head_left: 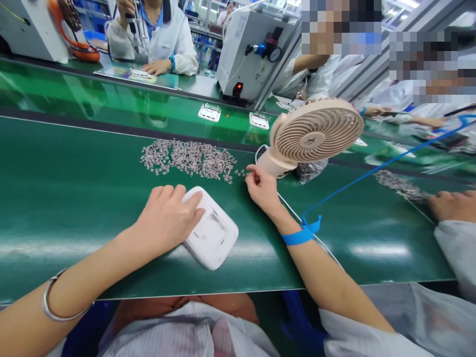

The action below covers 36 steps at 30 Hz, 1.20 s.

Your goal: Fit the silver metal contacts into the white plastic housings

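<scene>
My left hand (167, 218) rests on a white plastic housing (213, 233) lying on the green bench mat (74, 198), fingers curled over its left edge and holding it down. My right hand (262, 188) is pinched closed at the right end of a pile of several small metal parts (189, 158), fingertips touching the loose pieces there; what it pinches is too small to make out. A blue wrist strap (299, 235) circles my right wrist, its blue cord running off to the right.
A beige desk fan (312, 134) stands just beyond my right hand. Two white housings (210, 113) (259, 120) ride the conveyor behind. A neighbour's hand (451, 206) works beside another parts pile (399, 184) at right. People sit across the line near white machines (253, 49).
</scene>
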Motion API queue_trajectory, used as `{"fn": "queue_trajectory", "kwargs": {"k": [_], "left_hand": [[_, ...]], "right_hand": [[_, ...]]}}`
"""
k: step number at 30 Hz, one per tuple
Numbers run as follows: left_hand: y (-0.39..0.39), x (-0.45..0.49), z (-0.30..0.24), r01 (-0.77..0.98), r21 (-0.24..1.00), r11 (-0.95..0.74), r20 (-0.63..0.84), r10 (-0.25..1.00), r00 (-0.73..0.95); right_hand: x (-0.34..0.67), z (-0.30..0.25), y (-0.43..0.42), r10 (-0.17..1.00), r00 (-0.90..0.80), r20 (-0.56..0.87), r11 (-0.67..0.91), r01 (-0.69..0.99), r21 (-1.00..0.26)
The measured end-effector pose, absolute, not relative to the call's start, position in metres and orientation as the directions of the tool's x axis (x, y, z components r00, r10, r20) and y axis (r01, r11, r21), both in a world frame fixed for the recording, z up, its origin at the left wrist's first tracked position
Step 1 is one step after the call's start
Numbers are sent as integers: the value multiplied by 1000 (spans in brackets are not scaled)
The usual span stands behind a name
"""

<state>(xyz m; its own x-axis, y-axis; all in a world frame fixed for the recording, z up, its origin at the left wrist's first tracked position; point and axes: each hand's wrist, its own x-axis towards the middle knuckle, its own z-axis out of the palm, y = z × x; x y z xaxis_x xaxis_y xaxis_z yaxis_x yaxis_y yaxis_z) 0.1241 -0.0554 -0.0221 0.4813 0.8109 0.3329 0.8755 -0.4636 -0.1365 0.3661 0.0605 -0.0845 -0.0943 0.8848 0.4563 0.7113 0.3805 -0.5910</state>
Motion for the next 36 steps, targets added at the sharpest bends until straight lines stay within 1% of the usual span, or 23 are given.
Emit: {"fn": "queue_trajectory", "kwargs": {"k": [2, 4, 6, 7, 9, 11, 13, 14, 16, 18, 19, 21, 23, 26, 30, 32, 36], "left_hand": [[-56, 124, -19, 922, -202, -330, 369, 846, 384], [-56, 123, -18, 939, -228, -258, 429, 839, 335], [-56, 123, -20, 949, -231, -216, 492, 815, 306], [-56, 123, -21, 951, -226, -213, 511, 805, 302], [-57, 122, -22, 935, -215, -281, 489, 798, 352], [-57, 121, -22, 870, -214, -444, 411, 767, 493], [-58, 120, -22, 775, -201, -599, 357, 692, 628], [-58, 119, -22, 745, -184, -642, 359, 661, 659], [-59, 120, -22, 747, -128, -653, 393, 658, 642], [-61, 122, -25, 791, -79, -607, 410, 704, 581], [-63, 124, -27, 812, -78, -579, 415, 722, 554], [-67, 129, -32, 845, -114, -523, 436, 738, 516], [-73, 137, -38, 853, -172, -493, 457, 727, 513], [-82, 147, -46, 814, -223, -536, 430, 695, 575], [-89, 153, -54, 771, -229, -594, 384, 673, 632], [-89, 153, -55, 772, -228, -594, 382, 674, 632], [-87, 153, -54, 777, -229, -587, 380, 680, 626]], "right_hand": [[365, -84, 59, 878, -74, 474, 389, 688, -612], [361, -82, 56, 883, -38, 467, 376, 654, -656], [354, -78, 51, 912, 5, 409, 332, 577, -746], [351, -76, 48, 930, 19, 367, 306, 511, -803], [343, -70, 40, 960, 6, 280, 260, 352, -899], [337, -64, 33, 973, -33, 228, 229, 221, -948], [332, -60, 27, 977, -60, 206, 213, 150, -965], [331, -58, 24, 978, -67, 198, 205, 130, -970], [328, -55, 19, 981, -80, 174, 182, 104, -978], [326, -52, 14, 983, -108, 145, 155, 93, -983], [325, -51, 12, 983, -127, 136, 149, 96, -984], [323, -49, 7, 978, -162, 131, 151, 113, -982], [321, -47, 3, 970, -199, 137, 166, 138, -976], [318, -47, -3, 943, -266, 198, 254, 196, -947], [314, -52, -8, 893, -342, 293, 398, 294, -869], [313, -55, -9, 879, -352, 323, 437, 322, -840], [310, -60, -11, 854, -318, 412, 513, 378, -771]]}}
